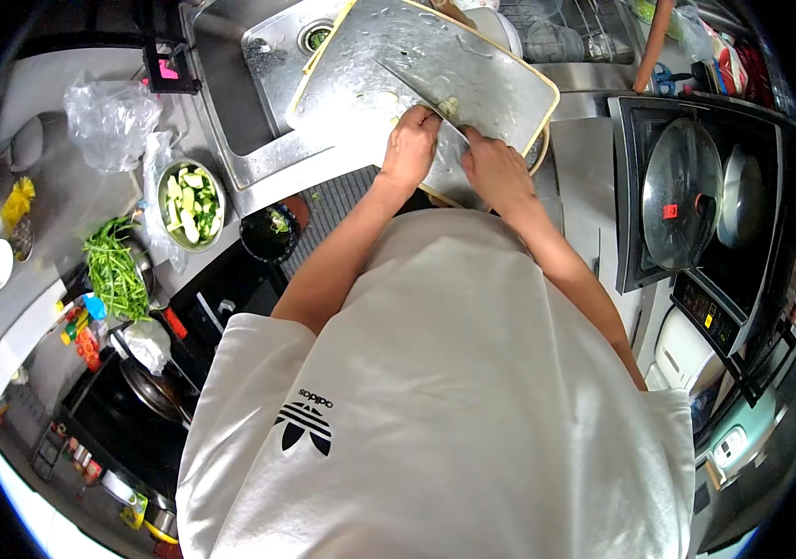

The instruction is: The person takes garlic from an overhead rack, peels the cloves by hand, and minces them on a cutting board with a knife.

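A kitchen knife (421,93) slants across a wet metal cutting board (500,79) with a pale yellow rim. My right hand (500,174) is closed around its handle, at the end nearer my body. Close beside the blade, my left hand (410,146) rests on the board with curled fingers; whatever they press on is hidden beneath them. Small pale-green vegetable pieces (449,105) lie by the blade, and a few more are left of it.
The board lies over part of the steel sink (230,84). To the left stand a metal bowl of cut cucumber (191,200), a heap of long green vegetables (118,275) and a crumpled plastic bag (114,121). Below is a waste bin (270,233). A glass lid (680,196) is at right.
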The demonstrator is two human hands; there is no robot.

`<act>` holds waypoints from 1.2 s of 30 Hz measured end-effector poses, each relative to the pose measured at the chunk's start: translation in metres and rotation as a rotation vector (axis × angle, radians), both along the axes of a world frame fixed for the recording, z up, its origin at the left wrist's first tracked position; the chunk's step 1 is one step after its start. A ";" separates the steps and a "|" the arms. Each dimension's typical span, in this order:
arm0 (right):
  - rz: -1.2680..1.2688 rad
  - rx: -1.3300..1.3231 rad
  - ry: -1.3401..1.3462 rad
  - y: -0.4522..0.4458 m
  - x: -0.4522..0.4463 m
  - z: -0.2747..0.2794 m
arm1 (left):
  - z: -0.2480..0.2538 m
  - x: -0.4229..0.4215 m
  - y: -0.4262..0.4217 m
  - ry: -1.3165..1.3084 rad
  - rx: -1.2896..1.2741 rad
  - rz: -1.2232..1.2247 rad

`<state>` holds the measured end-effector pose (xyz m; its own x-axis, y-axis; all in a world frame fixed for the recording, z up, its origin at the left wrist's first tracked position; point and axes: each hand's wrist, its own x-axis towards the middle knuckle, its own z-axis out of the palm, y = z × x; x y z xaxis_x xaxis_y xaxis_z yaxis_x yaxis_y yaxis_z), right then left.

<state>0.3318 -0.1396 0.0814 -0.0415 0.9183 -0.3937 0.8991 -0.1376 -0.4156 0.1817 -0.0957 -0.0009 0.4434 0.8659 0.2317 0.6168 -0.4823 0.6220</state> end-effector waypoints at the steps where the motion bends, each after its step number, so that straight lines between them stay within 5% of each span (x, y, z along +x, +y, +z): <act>1: -0.002 0.002 0.000 0.001 0.001 0.001 | -0.001 0.000 0.001 -0.028 0.028 0.012; 36: -0.007 0.012 0.044 0.001 -0.001 -0.014 | 0.000 -0.006 -0.003 -0.048 -0.026 0.029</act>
<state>0.3305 -0.1384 0.0676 -0.0520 0.9232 -0.3807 0.8790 -0.1386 -0.4563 0.1753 -0.0986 -0.0011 0.4071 0.8842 0.2290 0.5993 -0.4478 0.6636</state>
